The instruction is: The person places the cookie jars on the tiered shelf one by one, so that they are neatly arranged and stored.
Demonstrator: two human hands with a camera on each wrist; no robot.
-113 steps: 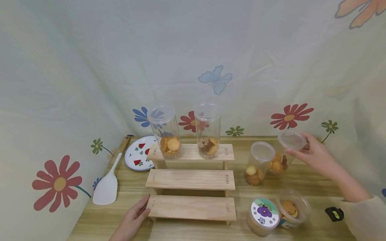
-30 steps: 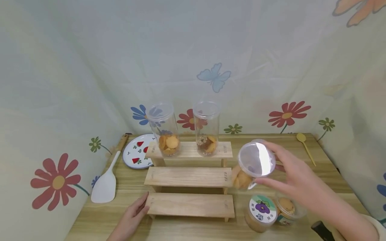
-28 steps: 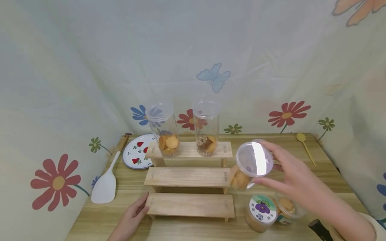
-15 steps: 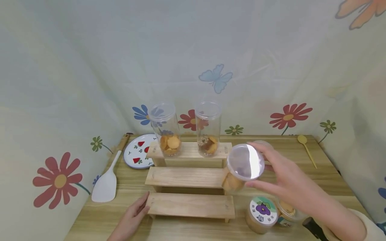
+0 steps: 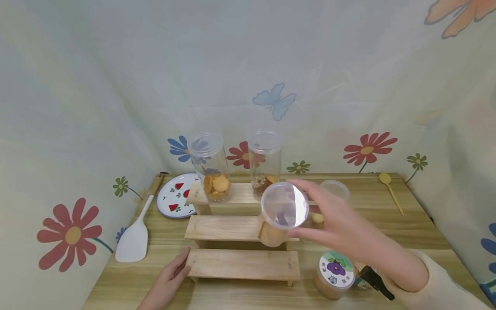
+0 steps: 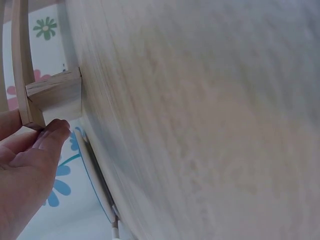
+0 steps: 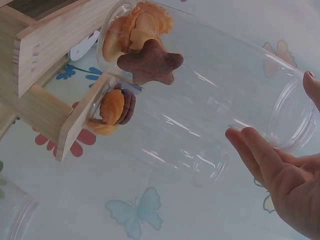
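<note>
My right hand (image 5: 307,211) grips a clear plastic jar (image 5: 280,215) with a few cookies in the bottom, fingers curled round its lidded top. The jar is tilted, its base at the right end of the middle step of a three-step wooden stand (image 5: 228,228). The right wrist view shows the jar (image 7: 200,100), a brown star cookie in it, and a step (image 7: 60,30) next to its base. My left hand (image 5: 170,280) rests on the table, fingers touching the left end of the lowest step (image 6: 55,100).
Two tall clear jars (image 5: 211,168) (image 5: 264,161) with cookies stand on the top step. Another clear jar (image 5: 335,189) is behind my right hand. Two short tubs (image 5: 334,275) sit front right. A plate (image 5: 170,202), a white spatula (image 5: 133,241) and a yellow spoon (image 5: 389,189) lie around.
My right hand took hold of the jar at the back right and carried it left and forward to the middle step's right end. The left hand stayed put.
</note>
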